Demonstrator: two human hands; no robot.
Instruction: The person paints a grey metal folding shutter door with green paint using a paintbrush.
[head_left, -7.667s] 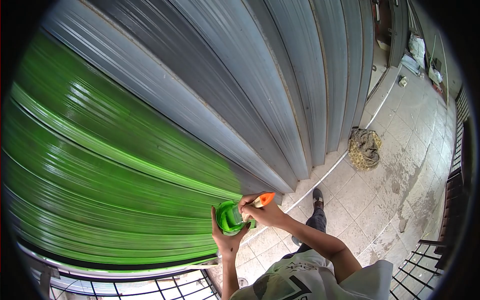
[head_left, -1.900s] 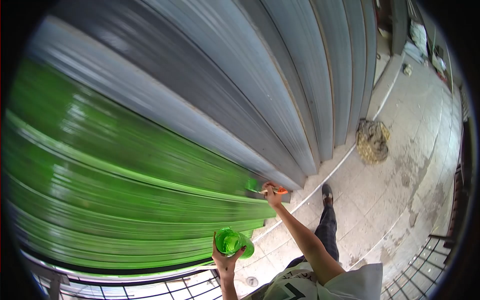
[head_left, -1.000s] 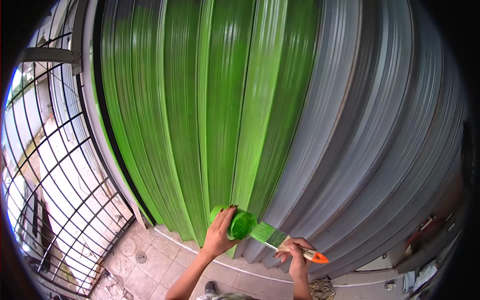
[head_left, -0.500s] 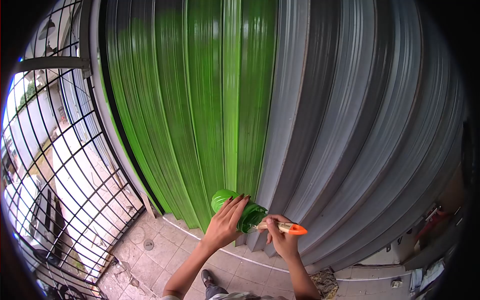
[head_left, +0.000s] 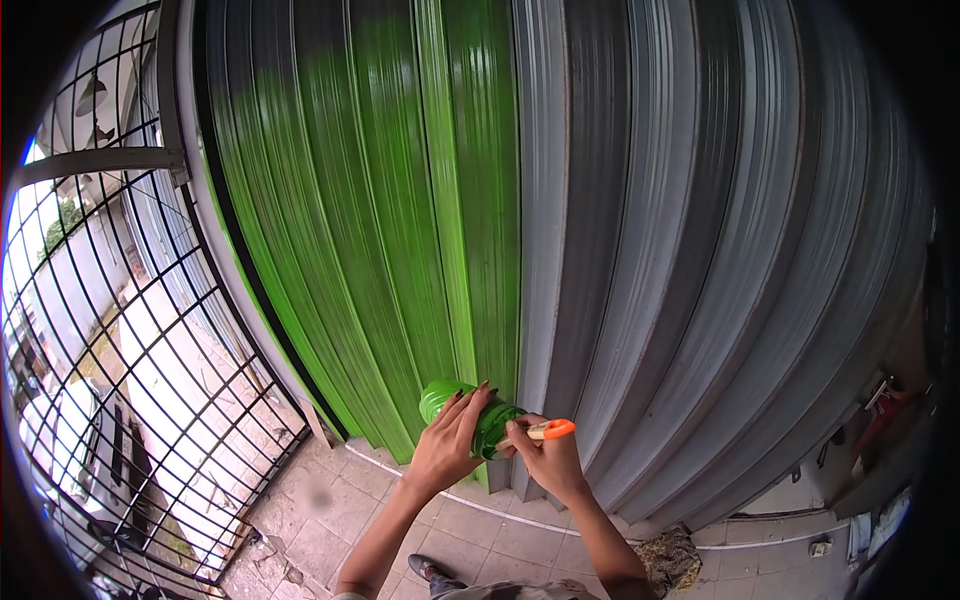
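My left hand (head_left: 448, 445) is wrapped over the side of a green, paint-smeared container (head_left: 490, 430), which lies tilted with its opening toward the right. Between the fingers of my right hand (head_left: 548, 460) is a paintbrush (head_left: 540, 431) with a pale wooden handle and an orange end. The brush's bristles are hidden at the container's mouth. Behind both hands rises a corrugated metal shutter, bright green on its left part (head_left: 380, 230) and bare grey on its right part (head_left: 680, 250).
A black metal grille (head_left: 150, 330) stands at the left, with a white vehicle (head_left: 85, 450) beyond it. Below are floor tiles (head_left: 470, 535) and a dark shoe (head_left: 422, 566). A rough brown bundle (head_left: 668, 562) lies at the lower right, and red items (head_left: 880, 405) hang at far right.
My right hand and the brush have moved left, closer to the container, and the handle's orange end sits higher. The camera view has turned slightly to the right.
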